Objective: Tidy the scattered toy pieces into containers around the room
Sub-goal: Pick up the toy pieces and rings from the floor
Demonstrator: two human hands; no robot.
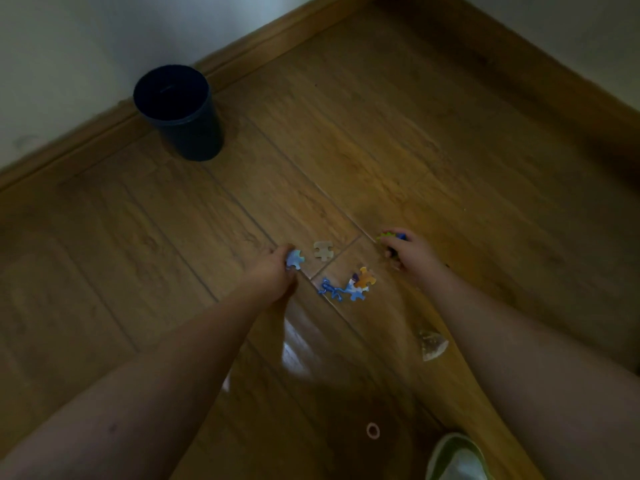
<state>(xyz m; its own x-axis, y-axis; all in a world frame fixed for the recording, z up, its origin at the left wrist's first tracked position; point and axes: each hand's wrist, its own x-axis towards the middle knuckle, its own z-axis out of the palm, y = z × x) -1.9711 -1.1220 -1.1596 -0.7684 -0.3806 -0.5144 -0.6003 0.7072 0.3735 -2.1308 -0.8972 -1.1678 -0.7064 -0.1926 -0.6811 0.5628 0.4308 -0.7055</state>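
Note:
Jigsaw pieces lie on the wooden floor in front of me. My left hand [275,268] grips a light blue puzzle piece [295,259] at floor level. My right hand [407,249] is closed around a few small toy pieces [390,236], green and blue. Between the hands a beige puzzle piece [323,250] lies face down. Nearer to me sit an orange puzzle piece [366,277], a blue and white piece [356,292] and a small blue figure-shaped toy [330,289]. A dark round container [180,112] stands open by the wall, far left of the pieces.
A wooden skirting board [263,39] runs along the white walls, which meet in a corner at the top. A clear plastic scrap [431,344] and a small ring [373,430] lie on the floor near me. A white shoe [457,459] shows at the bottom right.

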